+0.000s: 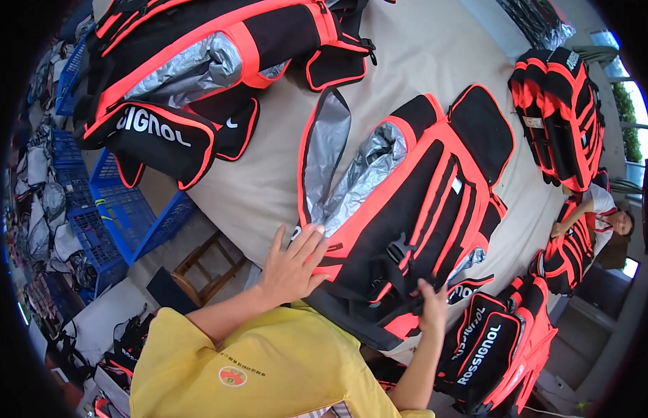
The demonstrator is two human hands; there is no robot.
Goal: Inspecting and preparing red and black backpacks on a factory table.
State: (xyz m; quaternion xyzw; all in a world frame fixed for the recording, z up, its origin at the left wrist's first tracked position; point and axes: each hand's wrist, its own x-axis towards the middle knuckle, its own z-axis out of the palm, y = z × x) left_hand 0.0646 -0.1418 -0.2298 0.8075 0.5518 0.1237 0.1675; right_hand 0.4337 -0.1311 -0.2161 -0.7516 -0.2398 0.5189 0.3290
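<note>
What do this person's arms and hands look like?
The left hand and right hand are bare, with no gloves, cables or machine parts. The forearms are uncovered too, below the short, loose sleeves of a yellow shirt, which bears a round red-and-white badge and dark lettering. A tiny glint on the right hand might be a ring; it is too small to tell.

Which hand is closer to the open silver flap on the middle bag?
The person's left. The left hand is at the lower end of the flap; the right hand is farther off, across the bag.
</note>
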